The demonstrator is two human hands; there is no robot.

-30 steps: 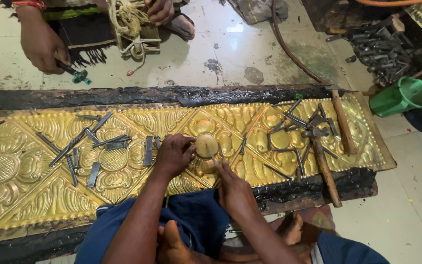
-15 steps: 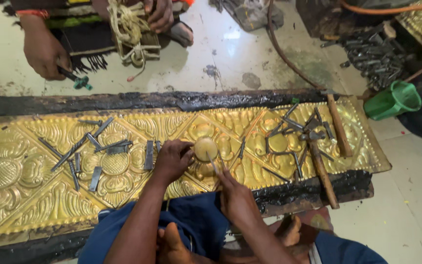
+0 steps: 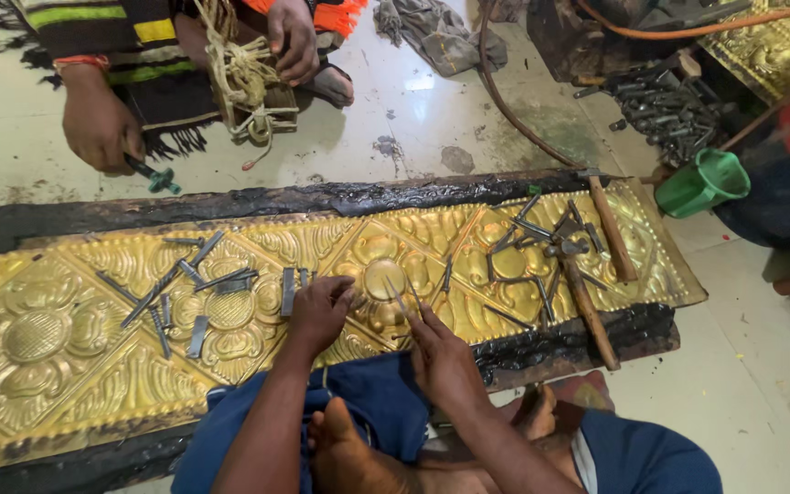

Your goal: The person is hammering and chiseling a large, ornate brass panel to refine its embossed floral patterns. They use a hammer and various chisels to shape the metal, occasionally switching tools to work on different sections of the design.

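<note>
A long embossed brass sheet (image 3: 66,366) lies on a black pitch board (image 3: 322,197) in front of my folded legs. My left hand (image 3: 320,311) rests on the sheet with curled fingers, beside two flat chisels (image 3: 288,291); whether it holds anything is hidden. My right hand (image 3: 441,355) pinches a thin metal punch (image 3: 399,297) that points at the round raised boss (image 3: 384,277) in the middle of the sheet.
Loose punches (image 3: 171,293) lie on the sheet's left, more punches (image 3: 528,240) and two wooden-handled hammers (image 3: 589,306) on its right. A green cup (image 3: 701,183) stands beyond the right end. Another person's hand (image 3: 98,123) holds a small green tool (image 3: 155,176) near a rope bundle (image 3: 244,78).
Both my hands stay at the round boss; the right hand has edged slightly toward it. The other person's hands have shifted a little at the top.
</note>
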